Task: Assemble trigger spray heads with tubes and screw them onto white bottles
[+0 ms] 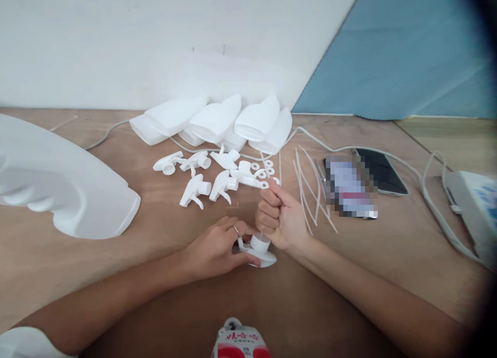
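My left hand, with a ring on one finger, grips a white trigger spray head low over the table, its round collar facing up. My right hand is closed just above that collar, around a thin translucent tube whose upper end sticks out past the fist. The fist covers the tube's lower end; whether it sits inside the collar is hard to make out. Beyond my hands lie several loose spray heads and several small white ring washers.
White bottles are piled by the wall. More thin tubes lie to the right, near two phones and a cable. A large white moulded object stands at left; a red-and-white package is close in front.
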`<state>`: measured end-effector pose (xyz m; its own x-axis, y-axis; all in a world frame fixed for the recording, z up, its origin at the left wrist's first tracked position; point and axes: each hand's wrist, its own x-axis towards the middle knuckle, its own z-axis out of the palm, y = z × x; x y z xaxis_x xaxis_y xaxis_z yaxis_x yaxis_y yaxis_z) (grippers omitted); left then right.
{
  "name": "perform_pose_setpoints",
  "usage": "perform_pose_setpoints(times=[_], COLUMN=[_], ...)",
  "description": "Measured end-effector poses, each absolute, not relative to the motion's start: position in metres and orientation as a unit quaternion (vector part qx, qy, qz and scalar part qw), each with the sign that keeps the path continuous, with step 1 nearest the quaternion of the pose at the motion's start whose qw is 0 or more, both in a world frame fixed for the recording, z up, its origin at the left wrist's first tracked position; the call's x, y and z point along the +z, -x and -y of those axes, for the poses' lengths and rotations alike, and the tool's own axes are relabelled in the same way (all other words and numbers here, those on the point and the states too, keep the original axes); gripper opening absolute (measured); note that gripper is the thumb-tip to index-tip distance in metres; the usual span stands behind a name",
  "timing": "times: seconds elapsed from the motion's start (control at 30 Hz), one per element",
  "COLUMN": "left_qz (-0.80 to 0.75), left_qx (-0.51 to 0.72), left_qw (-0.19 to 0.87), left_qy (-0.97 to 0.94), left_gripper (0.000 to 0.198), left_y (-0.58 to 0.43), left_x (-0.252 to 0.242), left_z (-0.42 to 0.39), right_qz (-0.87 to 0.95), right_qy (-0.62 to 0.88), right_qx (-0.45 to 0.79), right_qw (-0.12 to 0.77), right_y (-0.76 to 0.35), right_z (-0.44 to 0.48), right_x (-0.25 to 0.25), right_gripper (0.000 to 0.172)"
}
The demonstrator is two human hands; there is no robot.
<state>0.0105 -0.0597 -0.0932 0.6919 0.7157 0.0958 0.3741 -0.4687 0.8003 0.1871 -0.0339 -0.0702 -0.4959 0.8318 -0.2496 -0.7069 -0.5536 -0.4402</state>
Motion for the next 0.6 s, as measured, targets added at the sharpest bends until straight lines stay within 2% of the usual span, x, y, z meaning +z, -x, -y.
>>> perform_pose_setpoints(times=[0.13, 0.3, 0.43, 0.53, 0.6], left_qz=[-0.326, -0.320, -0.312, -0.326, -0.356], left_qx=[0.223, 0.234, 0.230, 0.222, 0.227], left_qw=[0.385, 0.372, 0.375, 0.428, 0.483], left_qy=[-0.834, -0.839, -0.842, -0.813, -0.767], left_gripper=[0.033, 0.030, 0.035, 0.036, 0.038], left_y=[-0.010, -0.010, -0.009, -0.007, -0.005], left_x=[-0.094, -0.096, -0.094, -0.089, -0.086], left_z=[0.061, 0.061, 0.059, 0.057, 0.056], right_qz=[0.151, 0.171, 0.201, 0.313, 0.425], right_qy=[0.247, 0.273, 0.315, 0.324, 0.350], right_qx=[0.842, 0.854, 0.824, 0.764, 0.663], right_qw=[0.455, 0.409, 0.425, 0.462, 0.508], right_y=[-0.187, -0.185, -0.182, -0.185, -0.193], right_z=[0.036, 0.038, 0.041, 0.044, 0.046], right_x=[-0.071, -0.070, -0.065, -0.068, -0.074], right_gripper=[0.056, 0.058, 0.056, 0.044, 0.029])
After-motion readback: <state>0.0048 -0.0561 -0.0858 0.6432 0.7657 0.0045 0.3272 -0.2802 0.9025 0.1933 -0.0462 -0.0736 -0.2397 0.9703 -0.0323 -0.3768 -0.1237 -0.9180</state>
